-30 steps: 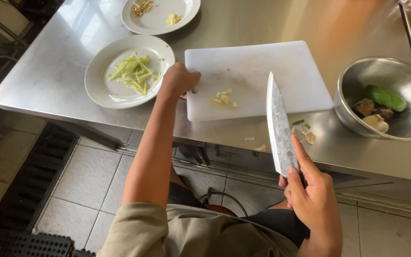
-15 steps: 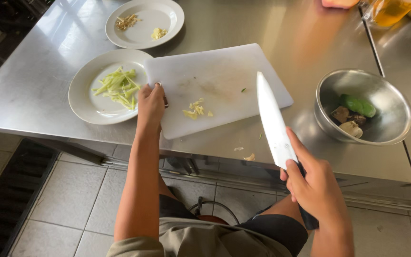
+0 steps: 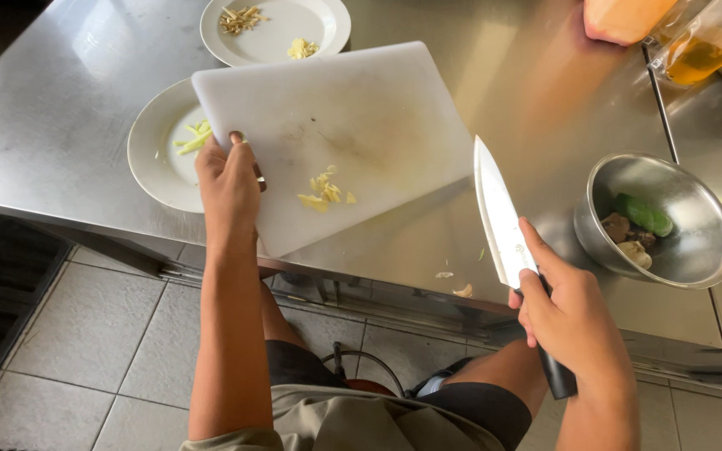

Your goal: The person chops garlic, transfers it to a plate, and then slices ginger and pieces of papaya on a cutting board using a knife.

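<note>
On the steel desk [image 3: 68, 125], the left hand [image 3: 229, 179] has its fingers closed on the edge of the white cutting board [image 3: 353, 125] — it covers part of a plate [image 3: 150, 159]. The right hand [image 3: 574, 321] grips the knife [image 3: 501, 219] — blade up, beside a metal bowl [image 3: 695, 250].

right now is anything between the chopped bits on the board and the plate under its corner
Nothing visible. The pale chopped bits lie mid-board, held by the left hand; only bare board separates them from the plate below its left corner. The knife in the right hand stays off right.
</note>
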